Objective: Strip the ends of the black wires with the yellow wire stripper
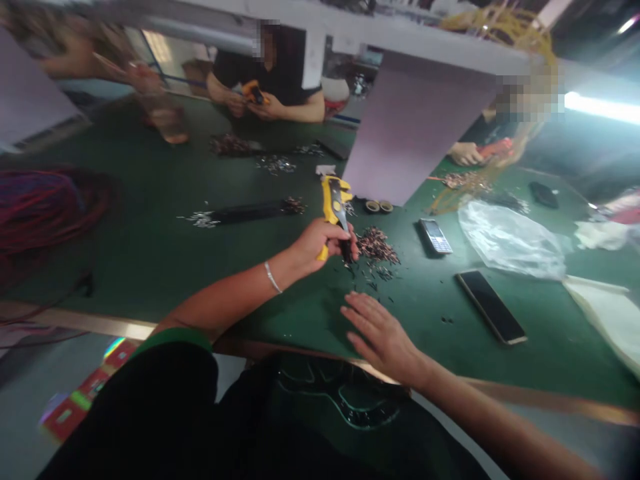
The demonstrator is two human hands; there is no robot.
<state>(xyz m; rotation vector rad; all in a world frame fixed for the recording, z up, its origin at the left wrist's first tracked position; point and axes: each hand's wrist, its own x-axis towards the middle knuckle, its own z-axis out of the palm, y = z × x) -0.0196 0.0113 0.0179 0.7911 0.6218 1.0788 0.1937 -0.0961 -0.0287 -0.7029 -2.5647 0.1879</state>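
My left hand [320, 243], with a silvery bracelet at the wrist, is closed around a yellow-and-grey wire stripper [330, 200]. Its jaw end points away from me, and a yellow handle shows below the palm. Just right of that hand lies a pile of short copper-coloured and dark pieces [377, 245], with more dark bits scattered below it. My right hand [380, 330] hovers over or rests on the green table's near edge, I cannot tell which. Its fingers are apart, and I see nothing in them.
A keypad phone [435, 237], a smartphone [490, 307] and a clear plastic bag [510, 237] lie to the right. Red and blue wire coils [40, 207] are at left. A grey upright panel [415, 127] stands ahead. Co-workers sit across the table [150, 267], one holding an orange-and-black tool [255, 93].
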